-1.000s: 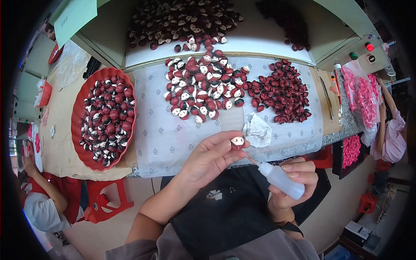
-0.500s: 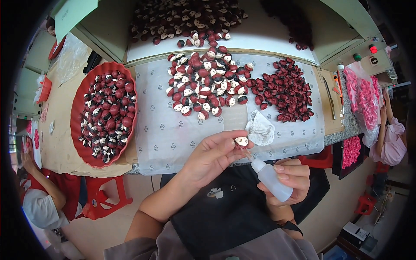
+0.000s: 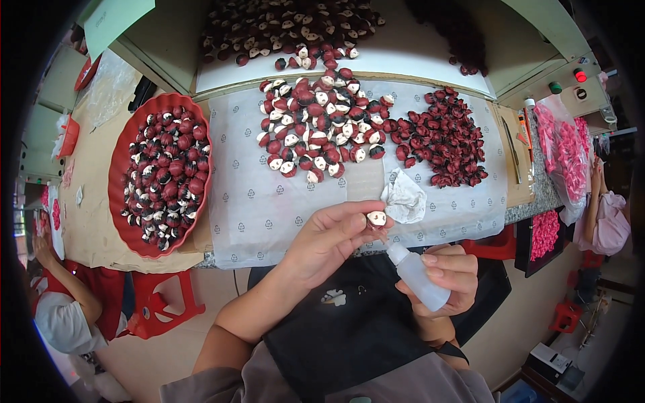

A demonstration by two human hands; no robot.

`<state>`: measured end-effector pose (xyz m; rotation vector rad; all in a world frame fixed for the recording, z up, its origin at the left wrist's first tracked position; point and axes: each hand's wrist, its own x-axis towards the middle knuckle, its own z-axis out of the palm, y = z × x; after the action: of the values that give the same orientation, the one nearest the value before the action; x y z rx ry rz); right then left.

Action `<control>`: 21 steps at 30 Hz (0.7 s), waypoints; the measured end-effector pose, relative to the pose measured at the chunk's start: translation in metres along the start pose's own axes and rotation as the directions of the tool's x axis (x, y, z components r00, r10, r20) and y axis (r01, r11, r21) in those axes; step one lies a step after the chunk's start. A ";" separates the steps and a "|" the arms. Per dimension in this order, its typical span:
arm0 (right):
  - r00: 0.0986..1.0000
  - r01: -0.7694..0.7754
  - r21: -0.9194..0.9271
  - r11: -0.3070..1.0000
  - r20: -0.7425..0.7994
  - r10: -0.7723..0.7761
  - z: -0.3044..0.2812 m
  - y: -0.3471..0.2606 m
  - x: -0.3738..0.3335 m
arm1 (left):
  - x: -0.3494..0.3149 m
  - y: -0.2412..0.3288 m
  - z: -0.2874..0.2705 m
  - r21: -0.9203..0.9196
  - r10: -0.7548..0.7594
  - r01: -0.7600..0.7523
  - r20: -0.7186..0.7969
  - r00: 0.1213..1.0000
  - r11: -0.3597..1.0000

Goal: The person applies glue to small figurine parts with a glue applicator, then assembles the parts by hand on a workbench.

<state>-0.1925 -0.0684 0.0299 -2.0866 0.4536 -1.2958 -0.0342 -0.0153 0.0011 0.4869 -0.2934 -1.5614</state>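
One head (image 3: 377, 218) is in work — pinched by the left hand (image 3: 327, 236), near the tip of the bottle (image 3: 422, 282) the right hand (image 3: 451, 277) grips; heap (image 3: 316, 127) and bowl (image 3: 115, 185) hold more — finished or not, unclear.

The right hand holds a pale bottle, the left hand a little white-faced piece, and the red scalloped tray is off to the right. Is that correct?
Not quite: the head view shows the red scalloped tray off to the left. The right hand does hold the pale bottle, the left hand the little white-faced piece.
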 end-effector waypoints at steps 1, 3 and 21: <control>1.000 -0.009 0.001 1.000 0.003 0.009 0.000 0.000 0.000 | 0.000 0.000 0.000 0.000 0.000 0.000 0.000 1.000 1.000; 1.000 -0.011 0.003 1.000 0.010 0.011 0.000 0.000 0.000 | 0.000 0.001 -0.001 0.005 0.028 -0.028 0.003 1.000 1.000; 1.000 -0.011 0.021 1.000 -0.011 0.012 -0.005 0.000 -0.001 | 0.000 0.000 -0.003 -0.034 0.037 -0.038 -0.027 0.999 0.999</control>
<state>-0.1971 -0.0696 0.0304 -2.0579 0.4546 -1.3010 -0.0332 -0.0152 -0.0015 0.4726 -0.2540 -1.5200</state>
